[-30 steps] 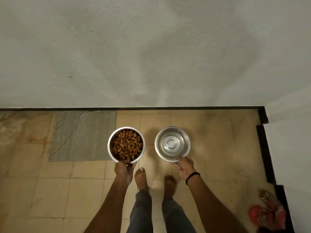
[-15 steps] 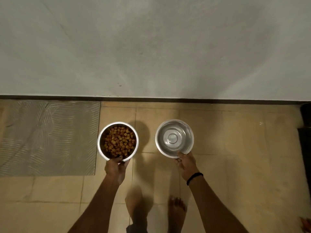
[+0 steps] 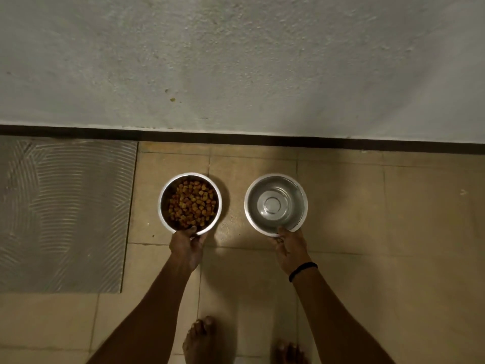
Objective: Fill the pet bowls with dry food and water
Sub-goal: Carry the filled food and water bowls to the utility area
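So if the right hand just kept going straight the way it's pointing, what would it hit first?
The right hand already grips the near rim of the water bowl, so that bowl comes first. Past it lies bare floor tile, then the dark skirting strip and the wall. Its height above the floor is unclear.

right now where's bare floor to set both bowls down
Bare tile lies between the grey mat and the food bowl, in the gap between it and the water bowl, and widely to that bowl's right. The strip by the wall is narrow. Feet crowd the near floor.
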